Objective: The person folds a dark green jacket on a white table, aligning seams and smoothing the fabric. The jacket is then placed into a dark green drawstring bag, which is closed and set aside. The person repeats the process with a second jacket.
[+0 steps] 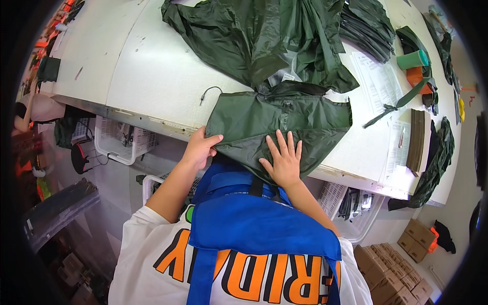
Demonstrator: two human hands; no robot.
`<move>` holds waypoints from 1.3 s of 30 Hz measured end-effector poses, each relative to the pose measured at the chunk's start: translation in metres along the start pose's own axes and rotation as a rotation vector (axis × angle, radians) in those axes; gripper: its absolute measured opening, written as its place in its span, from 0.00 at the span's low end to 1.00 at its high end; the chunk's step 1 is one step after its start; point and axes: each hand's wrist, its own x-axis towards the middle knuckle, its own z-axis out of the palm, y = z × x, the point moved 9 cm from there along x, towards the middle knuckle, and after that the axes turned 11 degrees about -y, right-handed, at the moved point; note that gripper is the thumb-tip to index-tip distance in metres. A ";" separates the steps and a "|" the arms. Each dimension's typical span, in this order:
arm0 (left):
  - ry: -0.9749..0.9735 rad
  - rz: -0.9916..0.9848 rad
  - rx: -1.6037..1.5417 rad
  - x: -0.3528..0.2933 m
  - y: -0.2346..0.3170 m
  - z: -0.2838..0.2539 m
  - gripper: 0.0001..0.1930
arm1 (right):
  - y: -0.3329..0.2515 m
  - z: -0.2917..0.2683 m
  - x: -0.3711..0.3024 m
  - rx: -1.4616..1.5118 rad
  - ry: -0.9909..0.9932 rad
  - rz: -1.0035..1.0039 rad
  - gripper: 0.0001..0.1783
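A dark green shiny garment [244,114] lies on the white table, its near part spread out as a flat panel that hangs over the front edge. At this panel's left corner, my left hand [199,148] is closed, the fabric edge pinched between thumb and fingers. My right hand [284,161] rests flat on the panel, fingers spread, right of its middle. Beyond the panel, the rest of the garment is bunched in folds [234,40], with grey mesh [287,68] and a small white label [288,77] showing.
A thin black cord [208,91] lies left of the garment. Folded dark garments [363,30], printed papers [373,76], a green roll [413,60] and a dark strap [401,101] are at the right. White baskets [122,142] stand under the table edge; cardboard boxes [391,269] are on the floor.
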 end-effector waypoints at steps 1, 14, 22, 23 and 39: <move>-0.044 0.084 -0.089 -0.008 0.018 0.017 0.29 | 0.000 0.001 0.002 -0.006 -0.016 -0.003 0.37; -0.285 0.631 1.402 0.026 0.036 0.187 0.25 | 0.112 -0.044 -0.043 0.278 0.431 0.251 0.34; -0.212 0.654 1.560 0.047 0.022 0.181 0.37 | 0.178 -0.025 -0.008 1.817 0.430 0.476 0.28; -0.217 0.670 1.542 0.045 0.023 0.181 0.36 | 0.174 -0.035 -0.008 1.676 0.434 0.409 0.26; 0.116 0.732 1.017 0.066 0.091 0.165 0.32 | 0.067 -0.055 0.019 0.491 -0.052 -0.237 0.17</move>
